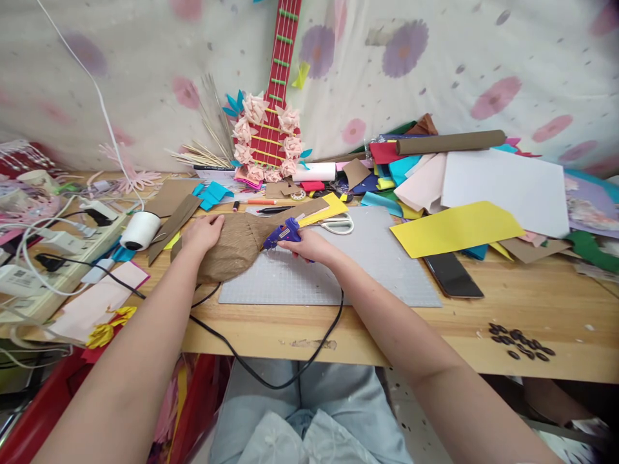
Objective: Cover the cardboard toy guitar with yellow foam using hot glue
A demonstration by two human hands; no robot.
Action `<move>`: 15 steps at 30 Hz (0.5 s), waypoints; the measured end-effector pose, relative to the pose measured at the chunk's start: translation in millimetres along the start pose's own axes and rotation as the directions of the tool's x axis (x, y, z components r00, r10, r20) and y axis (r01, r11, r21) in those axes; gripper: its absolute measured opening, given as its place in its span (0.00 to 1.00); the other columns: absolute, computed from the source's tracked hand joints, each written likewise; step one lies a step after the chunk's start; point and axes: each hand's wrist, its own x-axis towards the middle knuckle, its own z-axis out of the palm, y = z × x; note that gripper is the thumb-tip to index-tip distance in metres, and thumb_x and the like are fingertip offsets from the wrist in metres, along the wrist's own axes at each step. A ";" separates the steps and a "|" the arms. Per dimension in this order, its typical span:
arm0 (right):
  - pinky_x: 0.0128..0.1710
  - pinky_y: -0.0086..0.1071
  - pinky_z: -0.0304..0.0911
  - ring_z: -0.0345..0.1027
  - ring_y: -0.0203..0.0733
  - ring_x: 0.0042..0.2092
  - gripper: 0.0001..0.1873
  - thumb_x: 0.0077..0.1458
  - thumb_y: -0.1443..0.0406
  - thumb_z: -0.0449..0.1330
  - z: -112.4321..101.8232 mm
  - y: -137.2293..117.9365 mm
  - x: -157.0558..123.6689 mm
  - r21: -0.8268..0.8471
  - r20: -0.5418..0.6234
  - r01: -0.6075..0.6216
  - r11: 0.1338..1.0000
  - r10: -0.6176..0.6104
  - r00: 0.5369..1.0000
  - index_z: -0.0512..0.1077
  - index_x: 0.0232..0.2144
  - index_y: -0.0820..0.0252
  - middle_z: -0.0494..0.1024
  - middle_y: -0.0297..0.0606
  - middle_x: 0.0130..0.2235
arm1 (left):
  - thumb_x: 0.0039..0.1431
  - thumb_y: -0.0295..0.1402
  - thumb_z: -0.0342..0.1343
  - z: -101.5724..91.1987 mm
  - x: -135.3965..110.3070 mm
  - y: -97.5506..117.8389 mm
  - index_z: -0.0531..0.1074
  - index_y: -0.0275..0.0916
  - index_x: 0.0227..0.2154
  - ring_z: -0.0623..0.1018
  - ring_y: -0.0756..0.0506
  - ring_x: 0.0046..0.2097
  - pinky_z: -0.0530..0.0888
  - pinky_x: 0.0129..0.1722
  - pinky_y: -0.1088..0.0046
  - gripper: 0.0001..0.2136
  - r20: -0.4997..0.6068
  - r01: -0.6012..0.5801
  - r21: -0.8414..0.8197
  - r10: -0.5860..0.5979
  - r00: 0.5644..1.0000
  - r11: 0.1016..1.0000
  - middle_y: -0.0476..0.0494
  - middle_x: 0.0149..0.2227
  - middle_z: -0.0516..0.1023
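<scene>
A brown paper-covered craft piece [229, 248], with a rounded body and a narrow neck, lies partly on the grey cutting mat [387, 277]. My left hand [202, 233] grips the body at its upper left; some of its fingers are hidden. In my right hand [307, 246] is a blue hot glue gun [285, 233]. Its nozzle points left, at the body's right edge near the neck; I cannot tell if it touches. Yellow paper [333, 205] shows along the neck. White-handled scissors [338, 223] lie just behind the right hand.
A red paper guitar [268, 132] with pink roses leans at the back. Coloured sheets [457, 229] and a phone [453, 275] lie right, with black oval beads [520, 341] near the front edge. A power strip [77, 258] stands left. A black cord [271, 385] loops over the table edge.
</scene>
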 end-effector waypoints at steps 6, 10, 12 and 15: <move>0.13 0.24 0.52 0.56 0.28 0.14 0.17 0.51 0.51 0.59 -1.9 -1.5 -0.9 -0.027 0.004 0.010 1.000 -0.010 1.000 0.67 0.28 0.60 0.71 0.31 0.20 | 0.60 0.47 0.37 -0.4 -0.2 -0.1 0.69 0.43 0.52 0.67 0.37 0.57 0.64 0.54 0.58 0.25 -0.004 -0.002 -0.001 0.002 1.000 1.000 0.40 0.57 0.68; 0.13 0.24 0.51 0.56 0.28 0.14 0.17 0.50 0.51 0.59 -1.5 -2.2 -0.5 -0.027 0.007 0.017 1.000 -0.017 1.000 0.68 0.28 0.60 0.71 0.31 0.20 | 0.60 0.47 0.37 -0.2 -0.1 -0.1 0.69 0.43 0.52 0.67 0.37 0.57 0.64 0.54 0.59 0.25 -0.004 0.003 -0.001 -0.003 1.000 1.000 0.40 0.57 0.68; 0.14 0.24 0.50 0.56 0.28 0.14 0.17 0.50 0.51 0.60 -1.1 -2.4 -0.3 -0.025 0.002 0.017 1.000 -0.017 1.000 0.68 0.28 0.60 0.71 0.30 0.20 | 0.60 0.48 0.37 0.0 0.0 0.0 0.69 0.43 0.52 0.67 0.37 0.57 0.64 0.54 0.59 0.25 -0.007 0.009 0.000 -0.009 1.000 1.000 0.40 0.57 0.68; 0.14 0.23 0.50 0.56 0.27 0.14 0.17 0.50 0.51 0.60 -0.9 -3.3 -0.3 -0.040 0.001 0.016 0.999 -0.015 1.000 0.68 0.29 0.60 0.71 0.30 0.20 | 0.60 0.47 0.37 0.3 -0.2 0.1 0.69 0.43 0.52 0.67 0.37 0.57 0.64 0.54 0.58 0.25 -0.012 0.008 -0.006 -0.008 1.000 1.000 0.40 0.56 0.68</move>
